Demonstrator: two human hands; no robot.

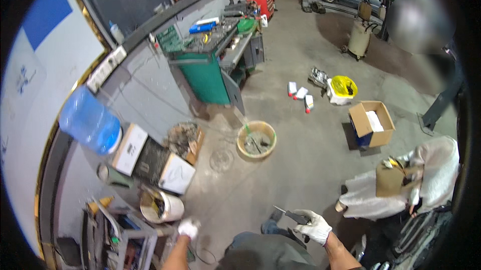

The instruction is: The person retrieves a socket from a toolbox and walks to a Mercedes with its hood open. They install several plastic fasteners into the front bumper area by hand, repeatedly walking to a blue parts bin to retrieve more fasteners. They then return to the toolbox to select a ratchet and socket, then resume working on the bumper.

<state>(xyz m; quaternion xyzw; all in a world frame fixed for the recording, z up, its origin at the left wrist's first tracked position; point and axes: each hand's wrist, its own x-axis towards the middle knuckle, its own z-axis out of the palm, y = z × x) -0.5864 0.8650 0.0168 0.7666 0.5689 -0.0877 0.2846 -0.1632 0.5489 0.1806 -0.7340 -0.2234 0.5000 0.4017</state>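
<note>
My right hand (315,228), in a white glove, is closed round the dark handle of a screwdriver (295,217). Its thin metal shaft points up and to the left, away from my palm. My left hand (189,228), also in a white glove, hangs low on the left, beside a white bucket (173,207) with things inside. That hand is small and smeared, so its fingers do not show clearly. A grey tool cart (145,234) with tools on its shelves stands left of it.
Ahead on the floor sits a round tub (272,148) of murky liquid. An open cardboard box (385,138), white bottles (301,93) and a yellow-lined bin (344,85) lie farther right. A green workbench (203,80) lines the left wall. A car front with a pale cover (436,170) is at right.
</note>
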